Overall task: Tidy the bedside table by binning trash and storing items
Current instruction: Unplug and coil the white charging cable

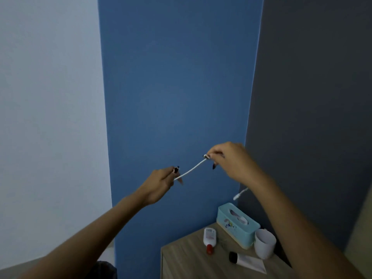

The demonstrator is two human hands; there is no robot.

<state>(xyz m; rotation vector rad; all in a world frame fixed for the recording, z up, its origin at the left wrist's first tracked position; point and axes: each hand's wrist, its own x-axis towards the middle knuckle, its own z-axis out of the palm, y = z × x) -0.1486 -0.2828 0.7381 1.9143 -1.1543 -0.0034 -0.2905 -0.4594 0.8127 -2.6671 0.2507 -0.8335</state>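
Note:
A white cable (191,169) is stretched in the air in front of the blue wall. My left hand (161,184) pinches its lower end. My right hand (227,160) pinches it higher up, and a loose plug end (238,195) hangs below my right wrist. Both hands are raised well above the wooden bedside table (187,258) at the lower right. On the table lie a white bottle with a red cap (209,238) and a white tube with a black cap (247,261).
A teal tissue box (237,224) stands at the table's back, next to a white cup (264,243) on its right. A dark grey wall rises on the right, a pale wall on the left. Something dark sits on the floor at the bottom left of the table.

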